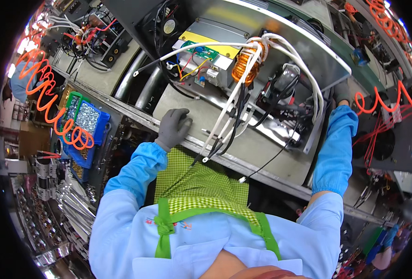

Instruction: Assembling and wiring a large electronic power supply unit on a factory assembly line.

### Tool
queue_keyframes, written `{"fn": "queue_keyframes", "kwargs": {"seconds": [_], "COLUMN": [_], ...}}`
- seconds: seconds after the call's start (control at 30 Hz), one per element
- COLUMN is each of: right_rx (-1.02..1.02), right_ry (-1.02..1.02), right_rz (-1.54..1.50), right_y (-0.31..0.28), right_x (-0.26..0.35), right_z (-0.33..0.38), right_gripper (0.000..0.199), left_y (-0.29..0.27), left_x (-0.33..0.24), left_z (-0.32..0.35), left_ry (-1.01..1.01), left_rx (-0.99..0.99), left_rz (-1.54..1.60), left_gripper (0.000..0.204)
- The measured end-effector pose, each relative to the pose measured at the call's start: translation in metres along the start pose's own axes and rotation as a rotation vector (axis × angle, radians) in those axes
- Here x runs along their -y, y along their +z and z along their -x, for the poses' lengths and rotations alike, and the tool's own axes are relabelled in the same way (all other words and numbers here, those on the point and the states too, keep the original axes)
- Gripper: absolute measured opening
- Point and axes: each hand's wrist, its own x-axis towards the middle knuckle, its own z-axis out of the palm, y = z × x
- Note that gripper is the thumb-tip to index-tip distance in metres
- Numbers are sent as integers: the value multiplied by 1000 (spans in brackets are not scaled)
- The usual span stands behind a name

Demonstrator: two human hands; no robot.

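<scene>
Left hand (174, 126): grey-gloved, fingers curled together, resting on grey chassis plate (187, 111) beside white cables (229, 109). Right hand (341, 93): gloved, at metal panel (308, 51) edge; grip cannot be told.

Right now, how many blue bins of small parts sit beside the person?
2: a green-rimmed bin and a blue bin, side by side past the left hand, partly behind an orange coiled hose. More may be hidden.

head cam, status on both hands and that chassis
Left hand gloved, curled, resting on bench edge. Right hand gripping metal chassis side. White cables trailing loose between hands.
</scene>
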Motion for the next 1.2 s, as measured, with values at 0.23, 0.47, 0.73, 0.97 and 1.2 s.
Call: {"fn": "queue_keyframes", "kwargs": {"seconds": [0.23,0.47,0.73,0.97,1.2], "right_rx": [-260,187,211,182,130], "right_ry": [-262,-443,-465,-458,-515], "right_rz": [-236,457,752,720,663], "right_y": [-38,-1,19,34,37], "right_x": [135,178,190,169,169], "right_z": [167,264,277,271,271], "right_gripper": [23,38,71,61,55], "left_y": [-46,46,109,133,118], "left_x": [-89,-225,-143,-129,-134], "left_z": [17,32,-44,-47,-66], "left_ry": [-41,554,513,508,580], "left_rx": [-254,743,-37,-83,-79], "left_rz": [1014,1063,-81,-365,-363], "left_gripper": [21,20,48,45,37]}}
